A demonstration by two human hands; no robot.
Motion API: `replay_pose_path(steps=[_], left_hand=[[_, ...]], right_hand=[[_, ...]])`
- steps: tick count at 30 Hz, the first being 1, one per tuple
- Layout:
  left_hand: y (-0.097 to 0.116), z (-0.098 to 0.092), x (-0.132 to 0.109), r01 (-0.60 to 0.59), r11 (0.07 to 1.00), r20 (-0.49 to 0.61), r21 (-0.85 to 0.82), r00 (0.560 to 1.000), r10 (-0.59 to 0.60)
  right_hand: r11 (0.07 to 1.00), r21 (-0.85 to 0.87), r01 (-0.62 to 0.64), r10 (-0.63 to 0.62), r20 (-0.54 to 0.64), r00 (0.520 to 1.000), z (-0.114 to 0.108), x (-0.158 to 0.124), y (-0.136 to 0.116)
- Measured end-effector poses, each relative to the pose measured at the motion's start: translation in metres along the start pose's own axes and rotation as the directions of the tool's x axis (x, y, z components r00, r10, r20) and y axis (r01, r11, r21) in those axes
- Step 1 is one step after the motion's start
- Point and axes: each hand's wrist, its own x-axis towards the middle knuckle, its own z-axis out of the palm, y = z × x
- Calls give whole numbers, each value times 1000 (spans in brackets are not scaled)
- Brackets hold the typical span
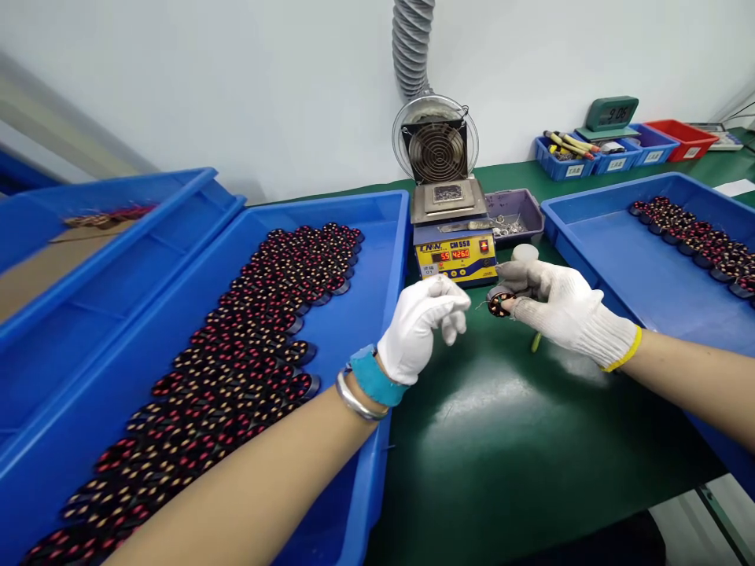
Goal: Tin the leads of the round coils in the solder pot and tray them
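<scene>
My right hand (557,303), in a white knit glove with a yellow cuff, grips a small motor stator (500,302) between thumb and fingers. The stator is a round black part with copper-coloured windings, and thin wire ends stick out of its left side. Just left of it is my left hand (421,322), also gloved in white, with a teal wristband and a silver bangle. Its fingers are curled and pinched together; whatever lies between them is hidden. Behind both hands stands a yellow-and-blue solder pot (457,255) with lit red digits.
A blue tray (377,236) at left holds many similar stators. Another blue tray (595,236) at right has rows of them. A grey bin (531,206) with metal scraps sits beside the pot. Behind are a fan (437,153) with a hose, small tool boxes (563,165) and a clock (612,114).
</scene>
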Motion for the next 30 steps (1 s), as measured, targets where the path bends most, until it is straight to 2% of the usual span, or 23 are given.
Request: replay_pose_path(steps=[5,8,11,13,16,19,22,26,28,30], left_hand=[[0,19,-3,61,974,-38,218,998,-54],[3,23,-7,116,959,20,260,992,-126],[6,19,-9,196,928,103,318,966,-239],[7,16,-8,184,927,110,328,967,-231],[4,15,-4,110,949,68,296,988,-136],[2,19,-1,119,956,108,268,982,-152],[2,21,-1,181,958,178,222,958,-223],[7,20,-4,220,959,184,182,950,-253],[11,18,-7,212,952,244,219,933,-264],[13,18,-8,173,933,210,316,946,-246]], right_hand=[[999,-26,-26,27,29,999,0,1,-3],[998,-45,-51,51,-3,999,-3,4,-3],[998,-14,-62,61,-64,996,-9,9,0],[997,12,-77,78,-79,994,-12,11,3],[990,44,-138,140,-59,988,-13,11,2],[977,104,-187,192,-34,981,-6,9,-2],[979,118,-166,171,-37,985,1,7,-6],[997,39,-64,67,-71,995,0,10,-3],[999,24,-26,28,-73,997,-3,11,1],[1000,20,-18,19,-81,997,-6,13,4]])
